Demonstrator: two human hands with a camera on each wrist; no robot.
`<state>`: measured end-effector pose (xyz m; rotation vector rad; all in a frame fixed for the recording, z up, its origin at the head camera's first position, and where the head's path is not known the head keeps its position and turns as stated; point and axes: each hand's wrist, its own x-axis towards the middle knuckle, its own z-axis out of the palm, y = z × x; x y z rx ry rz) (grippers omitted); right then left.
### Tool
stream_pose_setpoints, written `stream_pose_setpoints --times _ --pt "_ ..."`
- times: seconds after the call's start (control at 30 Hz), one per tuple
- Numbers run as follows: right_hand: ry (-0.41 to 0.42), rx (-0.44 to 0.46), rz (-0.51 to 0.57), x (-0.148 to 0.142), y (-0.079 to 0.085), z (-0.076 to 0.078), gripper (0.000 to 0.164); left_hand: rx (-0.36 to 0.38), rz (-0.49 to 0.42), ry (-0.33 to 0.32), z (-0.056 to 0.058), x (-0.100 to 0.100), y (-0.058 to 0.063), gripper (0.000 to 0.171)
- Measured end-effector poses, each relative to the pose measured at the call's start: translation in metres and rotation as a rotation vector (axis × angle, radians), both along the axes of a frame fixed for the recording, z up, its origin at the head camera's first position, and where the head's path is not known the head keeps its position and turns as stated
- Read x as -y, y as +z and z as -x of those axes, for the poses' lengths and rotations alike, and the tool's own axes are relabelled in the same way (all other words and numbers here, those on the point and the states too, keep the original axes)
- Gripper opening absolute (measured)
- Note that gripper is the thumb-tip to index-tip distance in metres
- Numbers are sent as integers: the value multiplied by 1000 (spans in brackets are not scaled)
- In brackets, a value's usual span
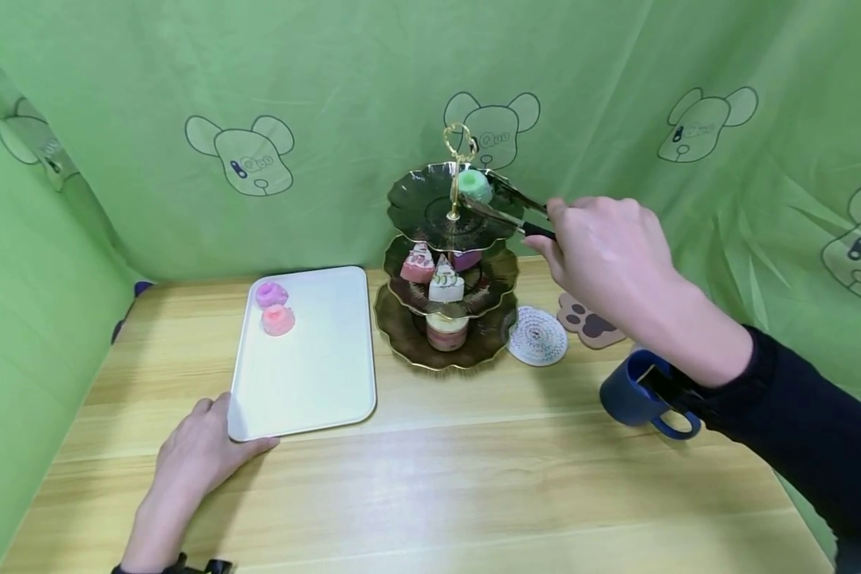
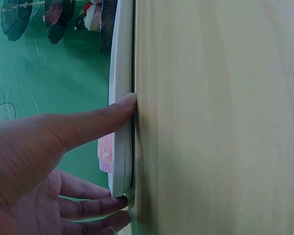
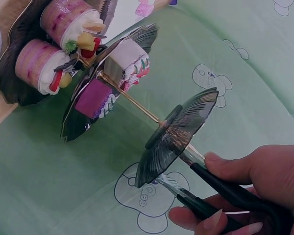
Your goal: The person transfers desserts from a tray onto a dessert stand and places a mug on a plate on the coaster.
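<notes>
My right hand [image 1: 610,239] holds black-handled tongs [image 3: 220,186] over the top plate of a three-tier stand [image 1: 423,219]. Their tips lie either side of a green donut [image 1: 475,186]; I cannot tell whether they squeeze it. In the right wrist view the plate hides the donut. My left hand [image 1: 199,445] rests at the near left corner of a white tray [image 1: 316,375]. Its straight thumb [image 2: 100,120] touches the front edge and the other fingers lie by the left side. On the tray sit a purple donut [image 1: 271,294] and a pink donut [image 1: 278,320].
Cake slices [image 1: 446,281] occupy the middle tier, cake cups [image 1: 446,332] the bottom one. Right of the stand lie a round speckled coaster [image 1: 538,336] and a paw-shaped coaster [image 1: 587,320]. A blue mug [image 1: 627,391] stands below my right forearm. Green cloth [image 1: 359,96] hangs behind the table.
</notes>
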<state>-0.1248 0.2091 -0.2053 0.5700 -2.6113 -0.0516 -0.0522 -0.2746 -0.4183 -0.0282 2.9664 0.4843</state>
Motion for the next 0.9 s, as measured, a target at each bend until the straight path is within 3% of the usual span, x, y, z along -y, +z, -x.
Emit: stream_pose_setpoints --times 0.37,0.6,0.9 --pt "-11 30 -4 1 1 2 38 -15 4 -6 -1 0 -1 101" --pt "-53 95 -6 -1 5 -1 46 -11 4 -8 -1 1 -1 101" --pt "-112 131 -1 -12 11 -18 58 -19 4 -9 -1 1 -2 102"
